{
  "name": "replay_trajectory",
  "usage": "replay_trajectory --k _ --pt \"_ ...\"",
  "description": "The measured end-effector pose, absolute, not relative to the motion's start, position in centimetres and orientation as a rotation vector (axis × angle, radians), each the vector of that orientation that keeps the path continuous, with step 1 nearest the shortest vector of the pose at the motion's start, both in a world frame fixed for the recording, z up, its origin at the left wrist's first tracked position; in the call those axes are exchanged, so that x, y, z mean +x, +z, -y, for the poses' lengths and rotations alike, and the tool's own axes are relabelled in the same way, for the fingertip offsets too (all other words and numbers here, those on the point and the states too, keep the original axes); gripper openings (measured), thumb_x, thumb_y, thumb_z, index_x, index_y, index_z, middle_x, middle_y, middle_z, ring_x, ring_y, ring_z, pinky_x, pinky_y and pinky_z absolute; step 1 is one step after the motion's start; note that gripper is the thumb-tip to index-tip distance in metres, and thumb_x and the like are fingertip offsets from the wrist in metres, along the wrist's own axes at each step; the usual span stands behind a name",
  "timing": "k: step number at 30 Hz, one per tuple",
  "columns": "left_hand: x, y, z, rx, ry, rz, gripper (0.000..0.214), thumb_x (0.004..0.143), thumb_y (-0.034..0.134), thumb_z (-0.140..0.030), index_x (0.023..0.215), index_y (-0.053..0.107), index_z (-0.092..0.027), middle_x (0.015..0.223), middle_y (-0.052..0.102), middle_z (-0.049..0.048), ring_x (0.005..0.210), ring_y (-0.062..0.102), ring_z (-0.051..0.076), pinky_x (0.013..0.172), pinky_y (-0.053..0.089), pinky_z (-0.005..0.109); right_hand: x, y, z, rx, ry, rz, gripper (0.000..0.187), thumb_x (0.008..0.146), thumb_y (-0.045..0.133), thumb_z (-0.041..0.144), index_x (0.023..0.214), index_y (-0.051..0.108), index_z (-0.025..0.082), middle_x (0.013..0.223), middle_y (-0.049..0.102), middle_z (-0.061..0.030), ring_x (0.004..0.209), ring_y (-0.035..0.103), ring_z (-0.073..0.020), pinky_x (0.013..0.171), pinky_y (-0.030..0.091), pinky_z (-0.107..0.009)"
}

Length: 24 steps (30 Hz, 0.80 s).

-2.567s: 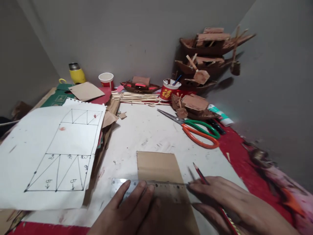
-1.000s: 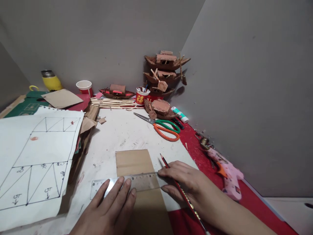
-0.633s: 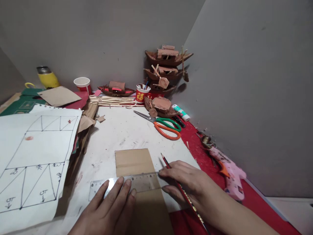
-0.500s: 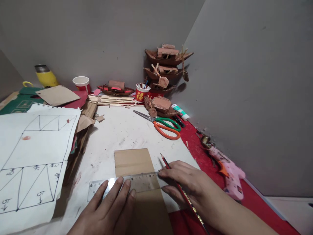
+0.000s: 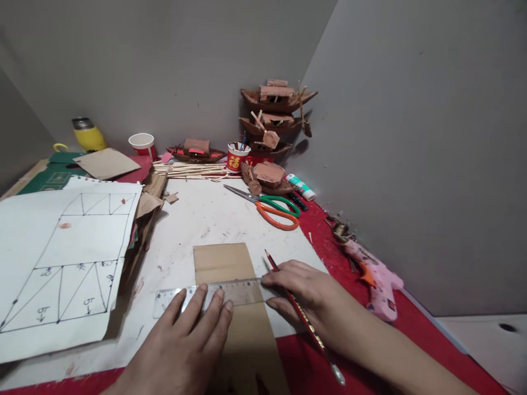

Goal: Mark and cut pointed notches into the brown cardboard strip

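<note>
The counter (image 5: 214, 219) looks much as it did a moment ago. What shifted is mostly my head, so everything sits a little lower and further off in view. The drawn sheet (image 5: 61, 263) still lies at 9 o'clock of my work, one edge propped on scraps.

The cardboard strip (image 5: 222, 260) has not moved. It runs from the counter's near edge toward 12 o'clock, dead ahead of me.

My left hand (image 5: 185, 345) remains flat, fingers spread, pressing the ruler (image 5: 239, 292) down. That grip is open and wraps around nothing. My right hand (image 5: 307, 299) has stayed at 3 o'clock of the strip, fingertips against the ruler's right end, its grip closed loosely on the pencil (image 5: 304, 318).

The ruler has kept its line square across the strip, touching it, with its left end overhanging toward 9 o'clock. The pencil is the telling part: its tip still points to 11 o'clock, lifted just beside the strip's right edge. I judge the straightedge settled and no line on the cardboard yet.
</note>
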<state>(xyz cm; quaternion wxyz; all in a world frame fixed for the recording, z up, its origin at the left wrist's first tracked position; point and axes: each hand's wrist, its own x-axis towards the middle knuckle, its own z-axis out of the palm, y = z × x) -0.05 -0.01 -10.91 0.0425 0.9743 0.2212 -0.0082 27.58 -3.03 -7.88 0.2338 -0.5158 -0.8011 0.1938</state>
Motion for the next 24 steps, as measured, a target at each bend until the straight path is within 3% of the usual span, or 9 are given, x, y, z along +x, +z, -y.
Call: replay_trajectory --k 2,6,11,15,20,22,24 --pt "0.5 -11.1 0.5 2.956 -0.054 -0.725 0.084 0.082 0.05 -0.063 0.15 0.032 -0.016 0.154 0.033 0.0151 0.14 0.03 0.04 0.108 0.034 0.053 27.4 -7.8 2.9 -1.434 0.528 2.201 0.013 0.089 0.062 0.015 0.101 0.064 0.017 0.088 0.065 -0.0085 0.083 0.059 -0.022 0.071 0.046 -0.032" --pt "1.4 -9.8 1.0 2.905 -0.165 -0.76 0.083 0.082 0.053 -0.058 0.146 0.037 -0.009 0.153 0.029 0.0186 0.141 0.027 0.04 0.11 0.034 0.049 27.1 -7.5 2.9 -1.462 0.497 2.221 0.011 0.087 0.063 0.014 0.098 0.067 0.016 0.086 0.067 -0.0089 0.082 0.06 -0.023 0.071 0.047 -0.033" --pt "2.3 -7.2 1.2 2.792 -0.296 -0.779 0.08 0.088 0.043 -0.059 0.145 0.038 -0.003 0.153 0.024 0.0229 0.141 0.024 0.041 0.112 0.032 0.052 27.3 -7.4 2.9 -1.448 0.451 2.242 0.012 0.087 0.062 0.016 0.097 0.069 0.016 0.085 0.069 -0.0099 0.081 0.062 -0.0235 0.072 0.05 -0.034" --pt "2.7 -6.7 2.0 2.756 -0.217 -0.853 0.092 0.084 0.042 -0.07 0.147 0.033 -0.004 0.153 0.025 0.0248 0.141 0.021 0.043 0.113 0.028 0.056 27.8 -7.2 2.9 -1.43 0.491 2.231 0.018 0.091 0.056 0.019 0.103 0.07 0.017 0.094 0.072 -0.0112 0.087 0.066 -0.0233 0.077 0.053 -0.034" --pt "2.4 -7.1 2.3 2.765 -0.105 -0.857 0.091 0.082 0.05 -0.065 0.148 0.032 -0.005 0.153 0.027 0.0247 0.14 0.025 0.043 0.113 0.028 0.054 27.1 -4.9 3.8 -1.438 0.486 2.009 0.034 0.1 0.043 0.031 0.127 0.06 0.02 0.113 0.07 -0.012 0.103 0.066 -0.0233 0.09 0.051 -0.036" --pt "2.2 -7.3 2.3 2.79 -0.045 -0.837 0.089 0.083 0.05 -0.063 0.147 0.033 -0.004 0.152 0.029 0.0258 0.14 0.027 0.043 0.113 0.029 0.055 26.1 -3.7 3.9 -1.438 0.548 1.942 0.039 0.101 0.041 0.038 0.131 0.058 0.02 0.108 0.071 -0.0109 0.098 0.066 -0.0221 0.087 0.051 -0.034" --pt "2.1 -7.5 2.3 2.816 0.014 -0.826 0.089 0.083 0.05 -0.063 0.147 0.034 -0.003 0.152 0.03 0.0267 0.139 0.028 0.044 0.112 0.029 0.056 24.8 -2.9 3.4 -1.378 0.673 1.969 0.042 0.1 0.039 0.043 0.122 0.064 0.017 0.099 0.07 -0.0098 0.088 0.066 -0.0205 0.08 0.052 -0.032"
